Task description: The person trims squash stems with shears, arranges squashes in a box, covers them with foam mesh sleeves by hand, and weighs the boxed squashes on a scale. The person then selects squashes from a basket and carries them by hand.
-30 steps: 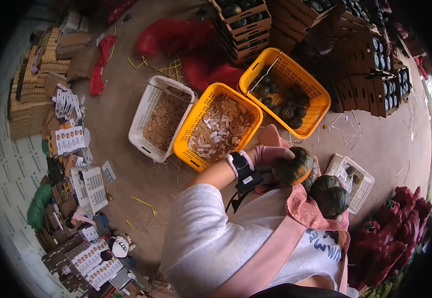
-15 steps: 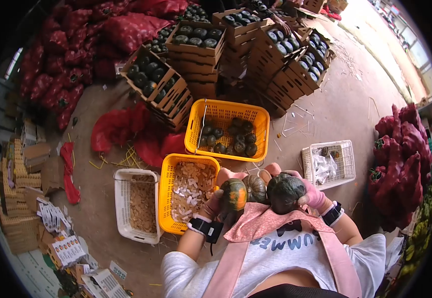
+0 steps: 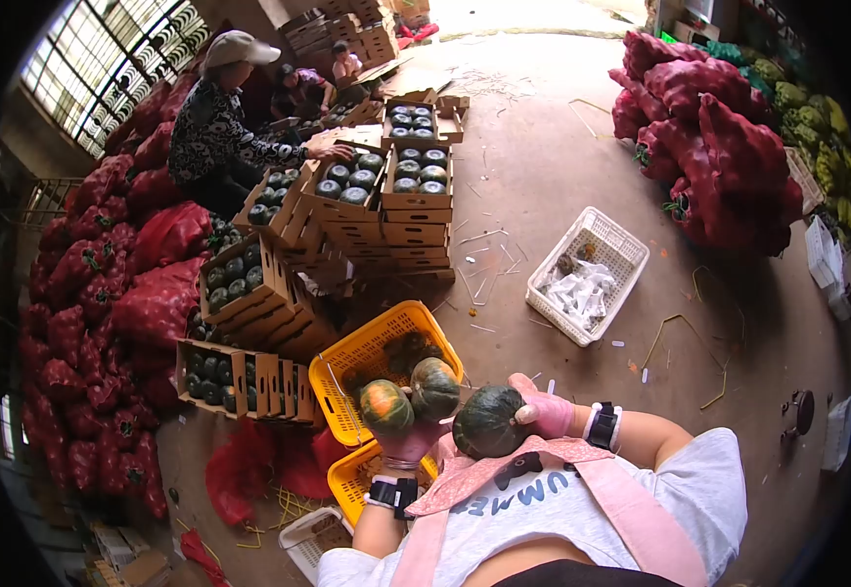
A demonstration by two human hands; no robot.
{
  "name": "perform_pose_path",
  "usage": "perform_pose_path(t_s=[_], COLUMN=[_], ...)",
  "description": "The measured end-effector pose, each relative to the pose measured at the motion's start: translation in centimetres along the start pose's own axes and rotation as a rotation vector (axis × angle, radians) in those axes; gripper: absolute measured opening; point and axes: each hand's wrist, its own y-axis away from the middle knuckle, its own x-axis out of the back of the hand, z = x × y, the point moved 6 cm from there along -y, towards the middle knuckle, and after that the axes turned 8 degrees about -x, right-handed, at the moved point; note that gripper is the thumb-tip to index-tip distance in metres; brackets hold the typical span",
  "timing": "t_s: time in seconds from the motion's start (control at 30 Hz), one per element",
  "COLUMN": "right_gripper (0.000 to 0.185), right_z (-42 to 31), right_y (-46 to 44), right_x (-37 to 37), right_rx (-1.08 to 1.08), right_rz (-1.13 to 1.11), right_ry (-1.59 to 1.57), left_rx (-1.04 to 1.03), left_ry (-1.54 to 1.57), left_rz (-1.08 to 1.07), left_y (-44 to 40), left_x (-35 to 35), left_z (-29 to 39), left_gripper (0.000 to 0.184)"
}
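Observation:
My left hand, in a pink glove, is under an orange-and-green squash and beside a striped green squash. My right hand, gloved in pink too, grips a dark green squash at its right side, just above my apron. The two squashes on the left hang over the near part of a yellow basket, where dark squashes lie in shadow. A second yellow basket is partly hidden below my left hand.
Cartons of squashes stand stacked ahead. A person in a cap sits by red net sacks, one hand on a carton; two more people are behind. A white basket and more red sacks are to the right.
The view has swung to the right and up. Both hands with the squashes have shifted left in view, and the left one now holds its squash over the yellow basket.

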Motion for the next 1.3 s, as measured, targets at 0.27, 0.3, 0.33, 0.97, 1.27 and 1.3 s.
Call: perform_pose_path(t_s=[0.27, 0.3, 0.33, 0.97, 1.27, 1.3], right_gripper=[0.055, 0.059, 0.064, 0.078, 0.091, 0.093], right_z=[-1.1, -1.1, -0.7, 4.8, 4.2, 3.5], right_y=[5.2, 6.5, 7.8, 22.3, 30.2, 31.9], right_x=[4.3, 4.9, 5.5, 10.2, 17.1, 17.7], right_rx=[0.194, 0.184, 0.163, 0.821, 0.860, 0.861], right_rz=[0.154, 0.179, 0.200, 0.816, 0.987, 0.978], right_ry=[0.210, 0.268, 0.324, 0.151, -0.049, -0.043], left_rx=[-0.134, -0.183, -0.228, -0.977, -1.284, -1.115], left_ry=[0.493, 0.499, 0.503, 0.625, 0.404, 0.646], left_rz=[-0.060, -0.086, -0.113, -0.573, -0.511, -0.660], left_y=[-9.8, -11.0, -12.2, -20.5, -24.6, -25.7], left_x=[-8.4, -9.2, -10.1, -21.1, -29.5, -31.3], left_z=[5.4, 6.5, 7.7, 31.4, 39.1, 40.2], left_gripper=[0.051, 0.050, 0.049, 0.029, 0.022, 0.023])
